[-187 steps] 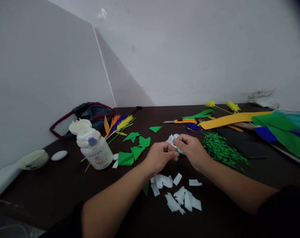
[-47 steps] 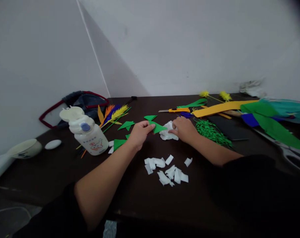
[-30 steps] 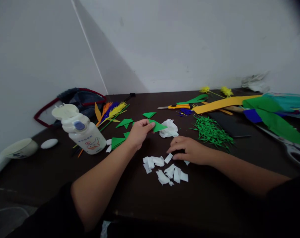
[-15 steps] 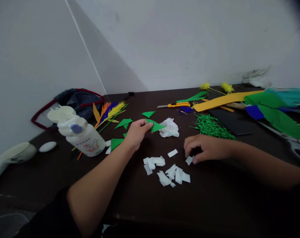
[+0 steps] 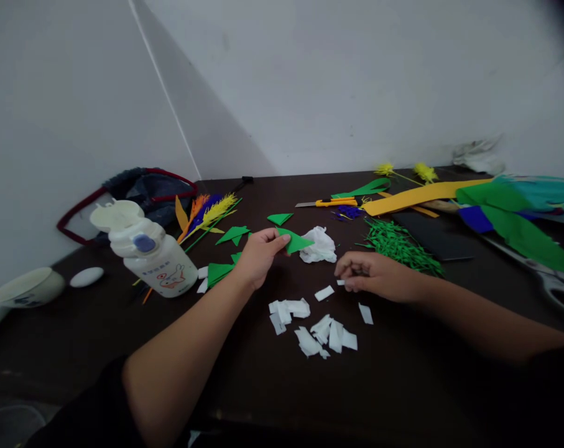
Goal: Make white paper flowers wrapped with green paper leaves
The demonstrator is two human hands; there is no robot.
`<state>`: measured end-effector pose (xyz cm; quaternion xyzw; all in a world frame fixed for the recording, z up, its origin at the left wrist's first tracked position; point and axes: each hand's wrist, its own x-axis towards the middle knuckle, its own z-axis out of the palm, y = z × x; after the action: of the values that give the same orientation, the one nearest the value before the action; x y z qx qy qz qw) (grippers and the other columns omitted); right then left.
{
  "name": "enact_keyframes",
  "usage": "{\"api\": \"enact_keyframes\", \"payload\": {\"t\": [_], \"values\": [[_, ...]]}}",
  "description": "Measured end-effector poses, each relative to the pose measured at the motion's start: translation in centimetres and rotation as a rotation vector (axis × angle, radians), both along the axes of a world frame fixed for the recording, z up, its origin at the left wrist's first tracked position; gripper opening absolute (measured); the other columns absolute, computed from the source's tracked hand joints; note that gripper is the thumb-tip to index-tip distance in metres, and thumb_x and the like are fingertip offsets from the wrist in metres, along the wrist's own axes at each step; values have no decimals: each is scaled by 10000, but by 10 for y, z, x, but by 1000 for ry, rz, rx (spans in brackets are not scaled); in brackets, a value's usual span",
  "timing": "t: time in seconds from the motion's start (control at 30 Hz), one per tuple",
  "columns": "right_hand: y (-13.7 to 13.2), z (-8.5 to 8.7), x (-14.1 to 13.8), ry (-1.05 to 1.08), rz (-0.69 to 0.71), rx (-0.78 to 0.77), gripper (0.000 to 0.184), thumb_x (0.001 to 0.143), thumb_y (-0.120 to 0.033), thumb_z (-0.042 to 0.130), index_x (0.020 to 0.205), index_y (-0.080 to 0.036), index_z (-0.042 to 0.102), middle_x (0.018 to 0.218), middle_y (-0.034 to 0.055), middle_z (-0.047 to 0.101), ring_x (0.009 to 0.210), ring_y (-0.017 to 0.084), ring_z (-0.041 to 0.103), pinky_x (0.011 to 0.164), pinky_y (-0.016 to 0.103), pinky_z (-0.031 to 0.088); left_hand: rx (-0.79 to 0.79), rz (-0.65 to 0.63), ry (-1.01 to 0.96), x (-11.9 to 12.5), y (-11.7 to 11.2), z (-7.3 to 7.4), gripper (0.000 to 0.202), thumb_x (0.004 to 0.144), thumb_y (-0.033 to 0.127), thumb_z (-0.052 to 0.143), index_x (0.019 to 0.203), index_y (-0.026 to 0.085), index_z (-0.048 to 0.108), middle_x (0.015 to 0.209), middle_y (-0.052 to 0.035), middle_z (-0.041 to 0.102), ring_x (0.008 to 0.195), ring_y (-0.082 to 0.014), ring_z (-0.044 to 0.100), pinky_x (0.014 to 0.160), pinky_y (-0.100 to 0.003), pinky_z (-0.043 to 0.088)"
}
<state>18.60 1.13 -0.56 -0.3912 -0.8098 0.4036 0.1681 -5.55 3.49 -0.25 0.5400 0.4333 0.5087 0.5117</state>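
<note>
My left hand pinches a green paper triangle just above the dark table. Beside the triangle lies a crumpled white paper flower. My right hand rests low over the table with fingers curled, pinching a small white paper piece at its fingertips. Several white paper scraps lie scattered below both hands. More green triangles sit to the left.
A white glue bottle stands at the left, near a bowl and a bag. Shredded green paper, a yellow utility knife, coloured paper sheets and scissors lie to the right.
My right hand left the white flower, went down to the scraps and now has drawn back leftward with a small white piece. My left hand has kept hold of the green triangle.
</note>
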Motion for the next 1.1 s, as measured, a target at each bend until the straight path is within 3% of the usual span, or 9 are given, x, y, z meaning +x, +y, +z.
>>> {"api": "enact_keyframes", "payload": {"t": [0.1, 0.27, 0.47, 0.63, 0.7, 0.9, 1.1], "values": [[2, 4, 4, -45, -9, 17, 145, 748, -268, 520, 843, -185, 591, 720, 7, 627, 665, 134, 579, 608, 249, 435, -9, -18, -30, 2, -2, 2, 209, 684, 259, 611, 562, 142, 489, 549, 18, 520, 520, -92, 492, 554, -238, 402], [-1, 15, 16, -142, 209, 16, 110, 733, -241, 544, 757, -191, 639, 724, 6, 645, 689, 141, 593, 634, 244, 429, 14, -34, -16, 2, -2, 1, 200, 694, 251, 603, 566, 140, 497, 549, 16, 525, 524, -91, 495, 548, -231, 395], [-9, 12, 13, -269, 346, 63, 245, 708, -227, 583, 948, -220, 631, 685, -7, 614, 601, 123, 554, 562, 219, 392, 23, -12, 2, 1, -2, 1, 206, 689, 259, 607, 562, 141, 496, 538, 17, 530, 523, -89, 497, 552, -225, 391], [-12, 12, 7, -259, 383, 196, 84, 748, -206, 538, 710, -175, 606, 794, 30, 573, 718, 130, 540, 643, 232, 404, 21, -5, -27, 1, -2, 3, 213, 680, 245, 616, 550, 140, 484, 537, 19, 522, 523, -91, 504, 559, -234, 409], [-12, 9, 5, -207, 292, 203, 74, 760, -200, 517, 718, -172, 572, 797, 30, 573, 726, 129, 534, 653, 238, 407, 4, -10, -62, 1, -4, 4, 222, 678, 243, 625, 551, 138, 476, 543, 23, 518, 518, -88, 506, 557, -236, 419], [5, 0, -19, 96, -259, 209, 100, 715, -233, 540, 801, -182, 541, 665, 0, 579, 603, 123, 532, 563, 233, 416, -118, -92, -317, 13, -17, 11, 218, 708, 258, 620, 617, 147, 456, 628, 12, 562, 560, -105, 551, 631, -313, 468], [14, 9, -58, 61, -434, 364, 147, 721, -290, 536, 754, -186, 636, 652, 11, 636, 621, 144, 564, 552, 239, 394, -140, -67, -350, 22, -26, 12, 163, 735, 243, 598, 663, 146, 489, 640, 15, 552, 598, -90, 548, 684, -287, 444]]}}
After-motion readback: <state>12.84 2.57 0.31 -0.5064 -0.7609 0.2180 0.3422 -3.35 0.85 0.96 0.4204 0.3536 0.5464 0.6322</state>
